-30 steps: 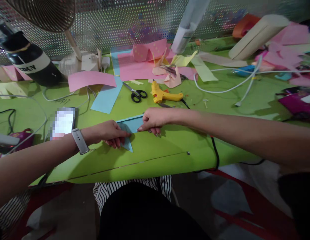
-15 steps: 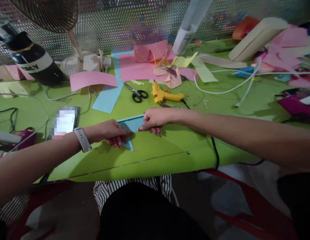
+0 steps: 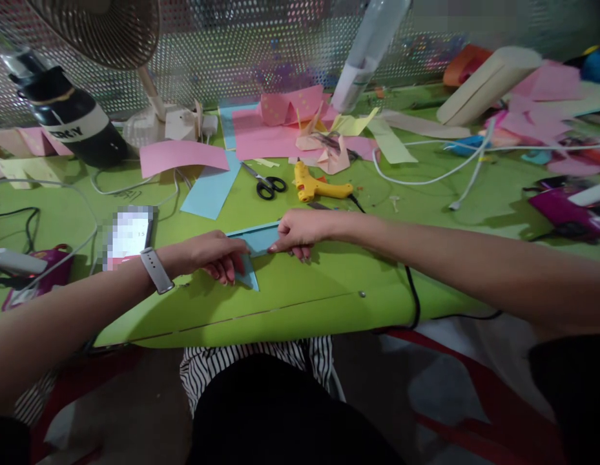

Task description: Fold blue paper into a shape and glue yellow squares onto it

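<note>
A piece of blue paper (image 3: 261, 241) with a folded strip along its far edge lies on the green table in front of me. My right hand (image 3: 300, 234) pinches its right end between thumb and curled fingers. At the other end, my left hand (image 3: 221, 256) grips the paper, thumb side on top, and a pointed blue corner sticks out below the fingers. The hands cover both ends of the paper. Just beyond them lie black-handled scissors (image 3: 267, 183) and a yellow glue gun (image 3: 321, 185).
A phone (image 3: 130, 234) lies by my left wrist. Behind it stand a dark bottle (image 3: 77, 123) and a fan (image 3: 103, 29). Pink paper (image 3: 183, 158), a blue sheet (image 3: 213, 190) and scraps spread along the back. A white cable (image 3: 416, 183) loops across the right side of the green table (image 3: 300, 303).
My left index finger has drawn back a little from the middle of the blue paper. My right hand stays on its end, and the view has shifted slightly.
</note>
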`<state>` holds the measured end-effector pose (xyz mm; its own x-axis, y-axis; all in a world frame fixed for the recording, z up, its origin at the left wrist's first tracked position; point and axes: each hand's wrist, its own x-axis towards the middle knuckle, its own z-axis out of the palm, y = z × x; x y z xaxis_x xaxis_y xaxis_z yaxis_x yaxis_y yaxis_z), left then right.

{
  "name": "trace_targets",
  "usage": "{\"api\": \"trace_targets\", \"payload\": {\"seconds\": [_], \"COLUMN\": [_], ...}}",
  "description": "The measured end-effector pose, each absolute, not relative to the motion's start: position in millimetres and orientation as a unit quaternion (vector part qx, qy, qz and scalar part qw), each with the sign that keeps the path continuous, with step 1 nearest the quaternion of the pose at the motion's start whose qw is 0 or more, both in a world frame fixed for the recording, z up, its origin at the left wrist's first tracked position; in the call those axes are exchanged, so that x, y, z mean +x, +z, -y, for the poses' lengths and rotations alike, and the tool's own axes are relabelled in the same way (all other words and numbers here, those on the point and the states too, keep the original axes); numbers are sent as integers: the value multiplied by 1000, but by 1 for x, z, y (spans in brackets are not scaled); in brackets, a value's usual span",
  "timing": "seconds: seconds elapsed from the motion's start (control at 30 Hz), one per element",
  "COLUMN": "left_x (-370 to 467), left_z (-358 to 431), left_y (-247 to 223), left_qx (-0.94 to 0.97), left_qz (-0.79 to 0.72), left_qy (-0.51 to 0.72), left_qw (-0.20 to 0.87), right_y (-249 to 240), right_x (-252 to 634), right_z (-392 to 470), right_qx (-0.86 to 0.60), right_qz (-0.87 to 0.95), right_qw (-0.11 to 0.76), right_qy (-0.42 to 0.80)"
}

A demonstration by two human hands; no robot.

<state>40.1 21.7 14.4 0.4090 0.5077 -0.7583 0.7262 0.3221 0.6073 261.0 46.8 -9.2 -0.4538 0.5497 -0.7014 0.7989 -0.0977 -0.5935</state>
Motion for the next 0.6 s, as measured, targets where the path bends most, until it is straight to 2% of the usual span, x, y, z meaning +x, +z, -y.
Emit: {"api": "trace_targets", "payload": {"seconds": [0.1,0.17,0.23,0.33,0.43,0.6], "left_x": [28,16,4,-7,-8,-7], "left_z": [-11,-5,-1,3,6,11], "left_y": [24,26,21,3,-19,-33], "left_qx": [645,726,816,897,928,943], "left_qz": [-513,-492,-433,-348,-325,-323], "left_qy": [45,158,191,128,44,13], "left_qw": [565,453,333,239,176,81], "right_y": [-6,-2,2,4,3,3], "right_x": [261,262,262,260,255,239], "right_z": [-45,-41,-34,-21,-9,-6], "right_qx": [509,503,500,503,514,529], "right_qz": [-659,-666,-676,-666,-653,-659], "right_qw": [104,91,71,67,105,131], "right_qy": [-544,-543,-536,-547,-546,-517]}}
